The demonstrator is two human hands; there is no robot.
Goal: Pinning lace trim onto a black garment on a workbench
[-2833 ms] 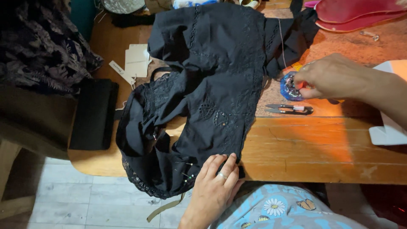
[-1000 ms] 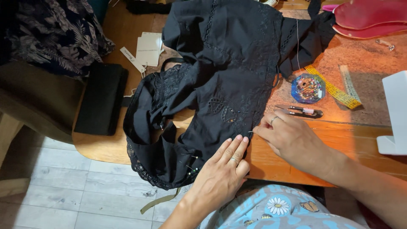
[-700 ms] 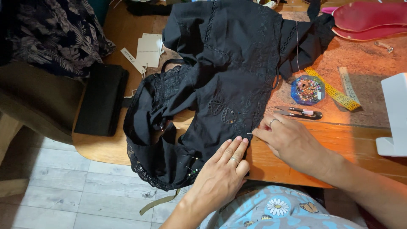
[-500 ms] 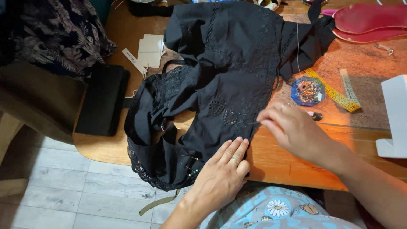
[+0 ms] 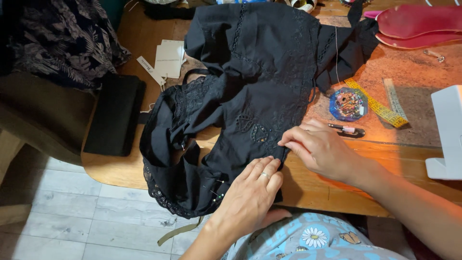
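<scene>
Both hands work the black garment (image 5: 260, 96) at the desk's (image 5: 337, 188) near edge: left hand (image 5: 250, 197) flat, fingers open, should hold cloth taut while right hand (image 5: 322, 149) fingers pinch the hem steadily.

right hand (image 5: 323, 150) moved from pin box (image 5: 348, 103) onto garment edge (image 5: 269, 144)

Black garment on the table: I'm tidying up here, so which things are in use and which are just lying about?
In use: black garment, left hand, right hand, pin box.
Lying about: tape measure, paper tags, black case, red pieces.
</scene>
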